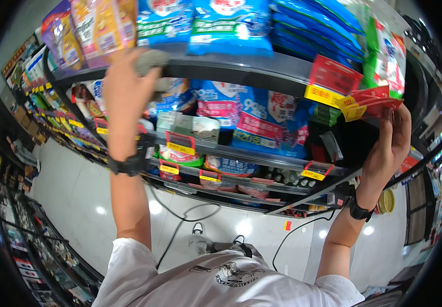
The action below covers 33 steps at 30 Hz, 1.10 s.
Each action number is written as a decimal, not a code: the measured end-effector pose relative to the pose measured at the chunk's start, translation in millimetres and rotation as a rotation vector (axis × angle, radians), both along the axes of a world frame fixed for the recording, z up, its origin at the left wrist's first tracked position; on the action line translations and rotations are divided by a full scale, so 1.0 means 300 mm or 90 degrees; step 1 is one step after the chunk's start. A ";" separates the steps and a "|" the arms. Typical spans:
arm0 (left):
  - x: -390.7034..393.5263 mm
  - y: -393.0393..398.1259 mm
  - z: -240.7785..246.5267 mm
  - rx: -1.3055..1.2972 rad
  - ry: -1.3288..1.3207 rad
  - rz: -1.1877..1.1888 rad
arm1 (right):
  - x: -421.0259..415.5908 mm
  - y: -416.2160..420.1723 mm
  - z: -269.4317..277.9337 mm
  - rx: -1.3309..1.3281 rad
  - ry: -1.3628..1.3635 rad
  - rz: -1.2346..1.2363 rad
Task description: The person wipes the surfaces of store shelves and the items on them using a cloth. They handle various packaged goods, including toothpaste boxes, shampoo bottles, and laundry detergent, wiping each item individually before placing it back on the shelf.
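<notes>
My left hand [129, 88] is closed on a grey-green cloth [151, 62], blurred, at the front edge of the black upper shelf [236, 67]. My right hand [391, 142] holds several red and yellow price tags [372, 103] between thumb and fingers, off the shelf's right end. Beside them a larger red and yellow price tag [334, 78] hangs on the shelf edge. Blue detergent bags [230, 28] stand on the upper shelf, with yellow-orange bags [104, 27] left of them and a stack of blue bags [316, 30] to the right.
The lower shelf holds blue and pink detergent bags [268, 122] and a pale green pack [188, 126]. Black cables [201, 220] hang and loop near my legs. A small red and yellow tag [287, 225] lies on the tiled floor [259, 230]. More stocked shelves [33, 230] stand at the left.
</notes>
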State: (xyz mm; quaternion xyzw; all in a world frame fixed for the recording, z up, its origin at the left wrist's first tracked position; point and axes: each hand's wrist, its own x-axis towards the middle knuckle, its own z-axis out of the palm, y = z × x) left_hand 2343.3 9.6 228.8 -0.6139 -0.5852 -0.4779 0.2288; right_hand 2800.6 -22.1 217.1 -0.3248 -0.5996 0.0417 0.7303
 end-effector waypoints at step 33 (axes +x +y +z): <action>0.400 -0.033 0.002 -0.008 -0.056 -0.096 | -0.009 0.200 0.281 -0.134 -0.520 0.090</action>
